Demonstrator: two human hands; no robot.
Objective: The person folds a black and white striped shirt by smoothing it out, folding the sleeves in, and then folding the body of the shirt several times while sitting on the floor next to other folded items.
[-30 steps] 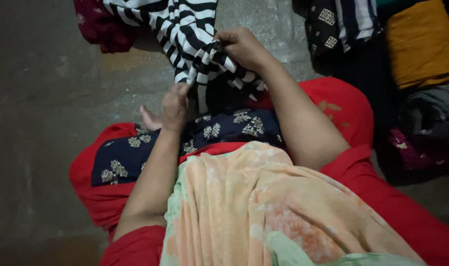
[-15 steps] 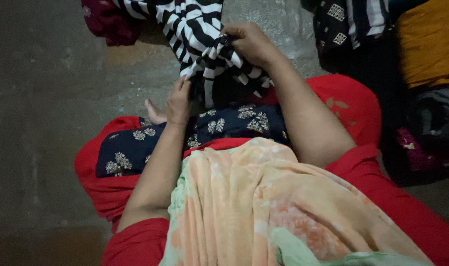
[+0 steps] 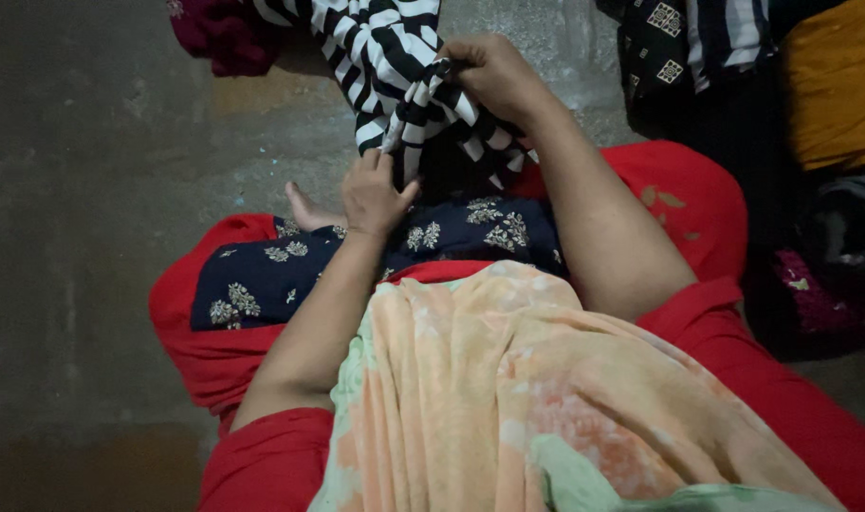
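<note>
A black-and-white striped garment point(image 3: 380, 57) lies bunched on the floor ahead of my crossed legs. My right hand point(image 3: 494, 76) is closed on a gathered fold of it near its upper edge. My left hand point(image 3: 374, 194) pinches its lower edge, just above a navy cloth with gold flower print point(image 3: 451, 237) that lies across my lap. I sit in red trousers point(image 3: 679, 199), with a peach and green shawl point(image 3: 489, 379) hanging down my front. A bare foot point(image 3: 304, 210) shows beside my left hand.
A dark red cloth point(image 3: 219, 33) lies at the top left. On the right sits a pile of clothes: a dark patterned piece point(image 3: 665, 43), a mustard one point(image 3: 836, 85), a grey one point(image 3: 855, 223) and a maroon one point(image 3: 817, 299). Grey concrete floor point(image 3: 91, 190) spreads to the left.
Both hands have kept hold of the striped garment. My right hand has drawn the fold slightly up and right, and my left hand has shifted right along the lower edge.
</note>
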